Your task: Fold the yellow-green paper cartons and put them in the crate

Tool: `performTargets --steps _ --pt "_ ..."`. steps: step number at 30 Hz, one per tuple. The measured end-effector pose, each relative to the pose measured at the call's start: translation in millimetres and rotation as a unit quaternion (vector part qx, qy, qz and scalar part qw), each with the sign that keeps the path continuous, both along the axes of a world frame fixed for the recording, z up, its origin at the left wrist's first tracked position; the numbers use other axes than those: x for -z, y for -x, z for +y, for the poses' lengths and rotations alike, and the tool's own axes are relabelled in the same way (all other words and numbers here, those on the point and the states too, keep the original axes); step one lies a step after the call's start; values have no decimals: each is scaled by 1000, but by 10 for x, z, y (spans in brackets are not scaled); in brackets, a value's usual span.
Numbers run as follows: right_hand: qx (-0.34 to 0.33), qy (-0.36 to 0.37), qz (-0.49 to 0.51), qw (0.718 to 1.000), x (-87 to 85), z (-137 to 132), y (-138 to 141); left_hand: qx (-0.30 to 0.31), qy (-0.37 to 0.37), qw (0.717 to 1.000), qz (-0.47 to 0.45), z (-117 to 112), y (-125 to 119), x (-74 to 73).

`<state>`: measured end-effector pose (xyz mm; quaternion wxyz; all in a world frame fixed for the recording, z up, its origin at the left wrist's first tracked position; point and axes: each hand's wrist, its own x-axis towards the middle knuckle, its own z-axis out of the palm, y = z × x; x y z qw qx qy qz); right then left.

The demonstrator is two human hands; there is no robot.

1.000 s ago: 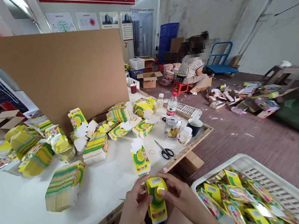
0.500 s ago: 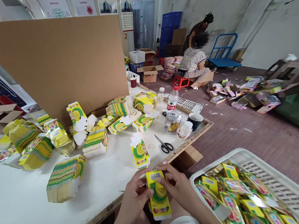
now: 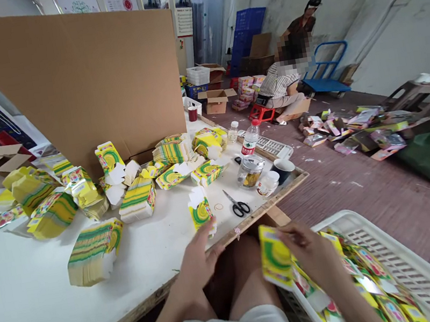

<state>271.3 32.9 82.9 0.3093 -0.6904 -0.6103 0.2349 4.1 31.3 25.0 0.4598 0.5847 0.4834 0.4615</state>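
My right hand [image 3: 311, 250] grips a yellow and green folded box [image 3: 275, 257] and holds it over the near left edge of the white plastic crate [image 3: 401, 256], which is full of finished boxes. My left hand [image 3: 198, 259] stretches out over the table edge, its fingertips touching a small stack of flat box blanks [image 3: 200, 211]. Its fingers are extended and hold nothing.
Stacks of flat yellow-green blanks [image 3: 90, 251] litter the white table [image 3: 28, 321]. Scissors [image 3: 236, 205], a jar [image 3: 249, 170], a bottle [image 3: 249, 138] and a cup [image 3: 282, 169] sit at its right corner. A cardboard sheet [image 3: 79, 79] stands behind. A person [image 3: 282, 82] sits on the floor beyond.
Both hands held the box together before. Now my right hand has carried it right to the crate, and my left hand has let go and reached forward to the blanks.
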Motion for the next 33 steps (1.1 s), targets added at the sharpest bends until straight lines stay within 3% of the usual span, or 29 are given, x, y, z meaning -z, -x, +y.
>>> performTargets --steps 2,5,7,9,12,14,17,21,28,33 --pt "65 15 -151 986 -110 17 -386 -28 -20 999 41 207 113 91" --pt "62 43 -132 988 -172 4 -566 -25 -22 996 82 407 234 239" --pt "37 61 -4 997 -105 0 -356 -18 -29 995 93 418 255 293" --pt "2 52 154 987 37 23 22 -21 -44 995 89 334 238 291" --pt "-37 68 259 963 290 88 596 -12 -73 995 61 95 172 221" --pt "-47 81 312 945 417 125 826 20 -84 996 31 -81 119 187" --pt "-41 78 380 921 503 135 904 33 -76 996 -31 -269 62 209" --pt "-37 76 436 896 498 19 855 -41 -18 984 -172 -285 30 244" --pt "-68 121 499 855 471 -209 1065 80 126 924 -351 -198 -65 20" --pt "-80 130 511 846 410 -201 1090 52 124 913 -384 -259 -66 -50"
